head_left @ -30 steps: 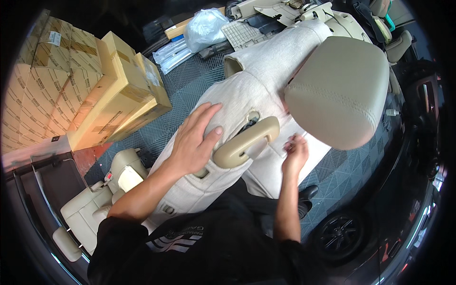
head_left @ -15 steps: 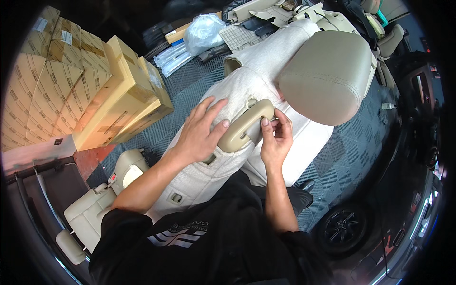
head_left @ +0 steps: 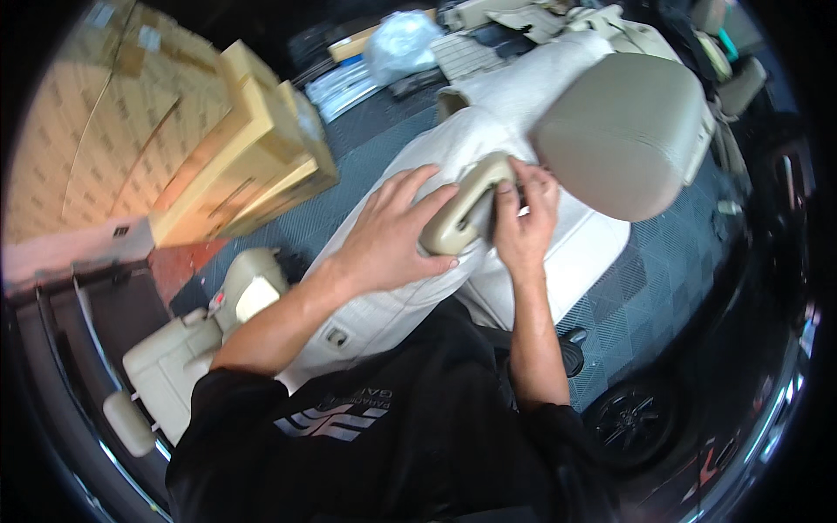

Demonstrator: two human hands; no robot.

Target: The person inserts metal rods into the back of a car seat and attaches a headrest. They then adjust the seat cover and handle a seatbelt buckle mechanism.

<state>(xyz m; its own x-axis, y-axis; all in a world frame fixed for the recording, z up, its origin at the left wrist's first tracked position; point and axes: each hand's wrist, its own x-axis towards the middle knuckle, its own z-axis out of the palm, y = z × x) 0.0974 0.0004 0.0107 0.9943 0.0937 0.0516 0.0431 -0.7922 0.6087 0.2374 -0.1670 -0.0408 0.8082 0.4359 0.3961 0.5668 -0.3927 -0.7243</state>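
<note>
A beige grab handle lies against a car part covered in off-white fabric, possibly a seat. My left hand closes on the handle's lower end, which sits between its thumb and forefinger; the other fingers stretch over the fabric. At the upper end, my right hand grips the handle with thumb and fingers bent around it. Just beyond my right hand is a beige leather headrest with a stitched seam. Fabric under the handle is hidden by it and by my hands.
Cardboard boxes stack up at the left. Below them are beige seat parts with a small headrest. A plastic bag and trim pieces lie at the back. A dark wheel and car body stand at the right, on grey tiled floor.
The whole view has shifted. My left hand has slid along to the handle's lower end and now takes it between thumb and forefinger. My right hand stays at the upper end.
</note>
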